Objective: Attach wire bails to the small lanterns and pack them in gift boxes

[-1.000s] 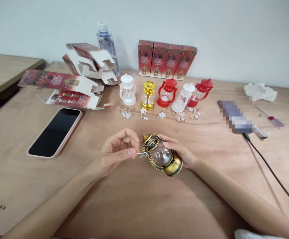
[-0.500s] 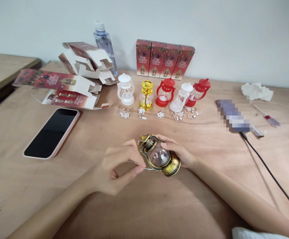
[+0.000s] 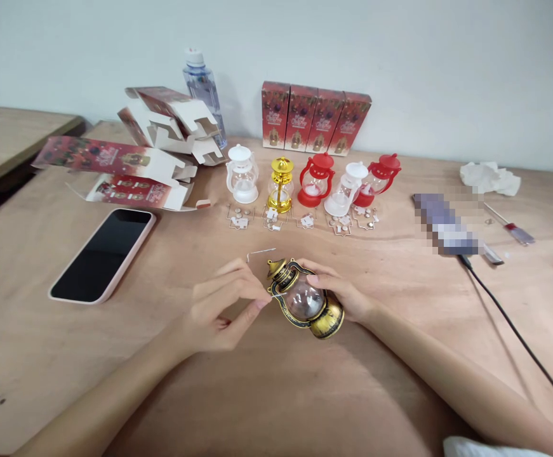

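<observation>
A bronze-gold lantern (image 3: 326, 317) with a clear globe lies tilted in my right hand (image 3: 343, 293), its cap toward the left and its base toward the lower right. The thumb rests on the globe, and the other fingers are partly hidden behind. At the lantern's left side my left hand (image 3: 228, 304) pinches a thin bent metal wire (image 3: 261, 251) between thumb and forefinger. One part of the wire sticks up above the fingers, and another reaches the lantern's handle.
White, gold and red lanterns (image 3: 316, 181) stand in a row behind, with wire frames and small parts before them. Red boxes (image 3: 299, 117) line the wall. Opened boxes (image 3: 114, 155), a bottle (image 3: 203, 92) and a phone (image 3: 105, 254) are left; a cabled device (image 3: 445, 222) and screwdriver (image 3: 519, 233) are right.
My left hand has shifted slightly left and up, and the wire in it has turned, its upper part now left of the lantern's cap. The lantern and my right hand are almost unmoved.
</observation>
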Demonstrator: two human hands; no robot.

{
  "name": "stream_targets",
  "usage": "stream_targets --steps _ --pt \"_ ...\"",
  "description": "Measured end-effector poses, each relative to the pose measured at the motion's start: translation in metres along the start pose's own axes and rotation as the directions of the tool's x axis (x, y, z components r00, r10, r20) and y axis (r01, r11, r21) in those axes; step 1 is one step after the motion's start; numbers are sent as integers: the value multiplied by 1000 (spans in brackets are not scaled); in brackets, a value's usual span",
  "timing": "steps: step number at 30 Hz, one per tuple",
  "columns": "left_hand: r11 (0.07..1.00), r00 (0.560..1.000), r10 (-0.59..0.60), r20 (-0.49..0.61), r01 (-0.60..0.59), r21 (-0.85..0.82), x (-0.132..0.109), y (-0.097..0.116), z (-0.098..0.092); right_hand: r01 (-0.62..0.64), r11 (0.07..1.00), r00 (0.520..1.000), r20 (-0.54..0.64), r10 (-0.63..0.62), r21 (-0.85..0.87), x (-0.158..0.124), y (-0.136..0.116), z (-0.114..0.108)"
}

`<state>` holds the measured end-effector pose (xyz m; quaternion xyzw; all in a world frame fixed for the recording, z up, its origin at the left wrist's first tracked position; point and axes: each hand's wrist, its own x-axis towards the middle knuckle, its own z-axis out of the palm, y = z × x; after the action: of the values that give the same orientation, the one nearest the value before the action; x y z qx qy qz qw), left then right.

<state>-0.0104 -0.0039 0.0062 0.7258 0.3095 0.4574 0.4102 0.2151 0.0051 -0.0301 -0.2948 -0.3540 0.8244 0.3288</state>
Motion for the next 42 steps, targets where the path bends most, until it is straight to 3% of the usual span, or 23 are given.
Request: stream_targets --steps 3,6,9,21,34,42 --pt "996 996 75 -45 -72 49 3 2 0 1 1000 1000 8 -1 21 0 -1 1" --pt "997 996 62 -63 -59 57 5 4 -2 1 999 1000 25 -3 47 0 -2 2" --pt "994 997 65 -40 -61 96 6 3 -3 4 999 1000 24 -6 52 0 -3 2" --pt "868 946 315 72 -318 383 6 -5 -6 18 998 1000 14 -19 60 0 -4 2" --pt "846 932 329 154 -364 390 5 -7 -6 10 994 1000 -21 -8 107 2 -2 -3" --pt "826 920 366 139 -390 406 6 -3 -6 4 998 999 -51 -1 64 1 -2 -3"
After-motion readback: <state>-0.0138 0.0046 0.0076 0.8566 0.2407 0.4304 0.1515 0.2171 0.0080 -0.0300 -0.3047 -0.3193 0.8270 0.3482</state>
